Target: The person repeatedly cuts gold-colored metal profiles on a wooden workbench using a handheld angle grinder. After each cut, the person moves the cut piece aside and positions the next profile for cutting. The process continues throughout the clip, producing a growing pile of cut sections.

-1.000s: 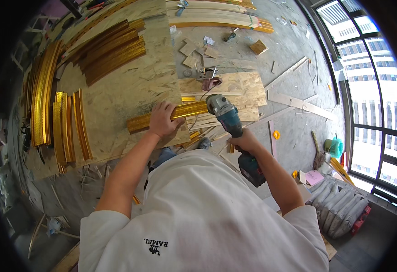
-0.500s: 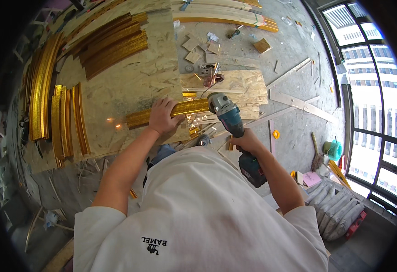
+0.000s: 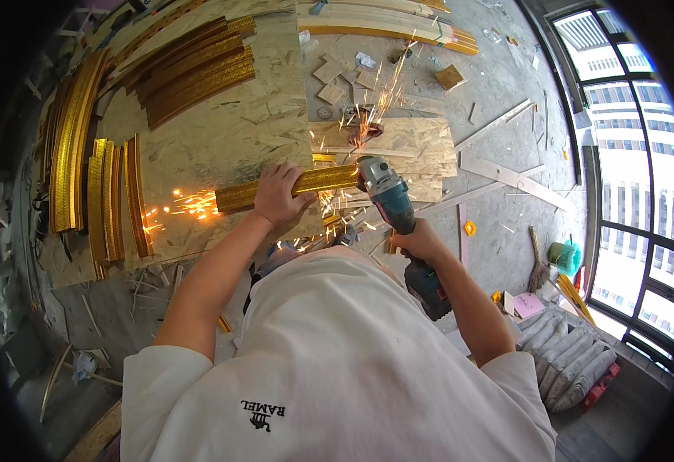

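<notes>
My left hand [image 3: 277, 194] is wrapped over a gold moulding strip [image 3: 325, 179], holding it down near the right edge of the chipboard table [image 3: 221, 146]. The strip's right end sticks out past that edge. My right hand [image 3: 418, 240] grips a teal and black cordless angle grinder [image 3: 392, 202]. Its silver head is against the strip's right end, and the disc's contact is mostly hidden. Sparks [image 3: 197, 205] come out of the strip's left end, and more sparks [image 3: 383, 96] fly up beyond the grinder.
Gold moulding pieces lie in bundles on the table's left [image 3: 67, 154] and far side [image 3: 198, 73]. Right of it, chipboard offcuts [image 3: 422, 142], wooden slats [image 3: 514, 179] and long strips [image 3: 391, 31] cover parts of the concrete floor. Grey bags [image 3: 564, 358] and a broom [image 3: 537, 269] are near the window.
The sparks have grown from a few faint spots to bright sprays at both ends of the strip. My hands, the strip and the grinder keep nearly the same positions.
</notes>
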